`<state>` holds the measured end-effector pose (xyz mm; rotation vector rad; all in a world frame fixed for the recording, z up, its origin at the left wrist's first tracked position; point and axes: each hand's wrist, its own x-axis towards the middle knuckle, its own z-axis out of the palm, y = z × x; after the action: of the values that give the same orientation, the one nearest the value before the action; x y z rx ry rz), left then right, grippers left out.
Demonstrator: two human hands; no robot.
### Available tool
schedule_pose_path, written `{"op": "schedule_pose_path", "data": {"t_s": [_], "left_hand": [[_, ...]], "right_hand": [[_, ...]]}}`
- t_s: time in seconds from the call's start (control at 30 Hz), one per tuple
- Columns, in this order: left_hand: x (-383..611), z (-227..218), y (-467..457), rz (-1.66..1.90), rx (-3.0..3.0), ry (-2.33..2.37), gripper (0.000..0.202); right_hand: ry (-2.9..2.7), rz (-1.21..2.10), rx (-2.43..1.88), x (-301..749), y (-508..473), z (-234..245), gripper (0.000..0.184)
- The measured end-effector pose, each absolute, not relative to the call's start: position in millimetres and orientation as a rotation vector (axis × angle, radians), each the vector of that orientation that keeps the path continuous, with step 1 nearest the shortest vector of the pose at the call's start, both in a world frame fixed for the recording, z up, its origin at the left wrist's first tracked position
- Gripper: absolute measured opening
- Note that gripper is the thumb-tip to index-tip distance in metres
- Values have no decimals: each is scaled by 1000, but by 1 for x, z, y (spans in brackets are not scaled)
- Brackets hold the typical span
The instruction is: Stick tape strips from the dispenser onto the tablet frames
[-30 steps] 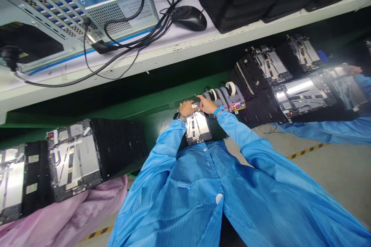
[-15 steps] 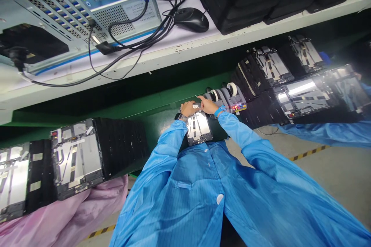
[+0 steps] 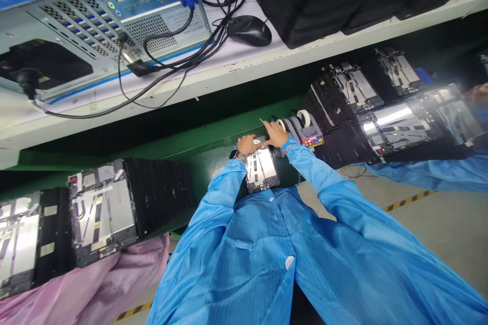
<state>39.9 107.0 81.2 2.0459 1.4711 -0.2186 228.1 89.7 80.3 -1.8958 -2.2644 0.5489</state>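
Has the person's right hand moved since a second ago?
Yes, slightly: the right hand has shifted toward the tape dispenser, and now sits closer to it.

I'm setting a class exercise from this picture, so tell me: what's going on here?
A person in a blue smock works at a green bench. Their left hand and right hand are at the top edge of a tablet-like panel, close to tape dispensers. More panels lie in a row to either side.

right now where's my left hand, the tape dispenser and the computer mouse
left hand (image 3: pixel 248 144), head view, on the back of the hand
tape dispenser (image 3: pixel 306 134), head view, on the grey housing
computer mouse (image 3: pixel 249 30), head view, on its black top shell
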Motion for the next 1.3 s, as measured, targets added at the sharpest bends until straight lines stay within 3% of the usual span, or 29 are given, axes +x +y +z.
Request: {"op": "schedule_pose_path", "data": {"t_s": [0.13,0.27,0.43,0.53,0.63,0.87,1.07,1.3], "left_hand": [[37,83,108,-228,2068,1444,66],[34,81,106,-229,2111,1391,77],[45,78,104,-240,2146,1476,78],[46,80,111,-233,2129,1465,78],[21,84,119,-1,2056,1430,73],[-79,67,77,640,1571,1642,38],[-70,30,18,775,1250,1604,37],[-40,9,28,873,1091,1553,38]], "right_hand": [[-2224,503,-1905,243,99,78,116],[-2216,545,-1841,244,99,76,111],[-1954,677,-1803,244,89,77,70],[-1715,738,-1815,240,72,78,57],[-1613,765,-1806,223,44,74,55],[-1835,886,-1556,154,16,49,63],[-1886,898,-1491,132,43,44,55],[-2107,845,-1474,128,61,58,55]]}}
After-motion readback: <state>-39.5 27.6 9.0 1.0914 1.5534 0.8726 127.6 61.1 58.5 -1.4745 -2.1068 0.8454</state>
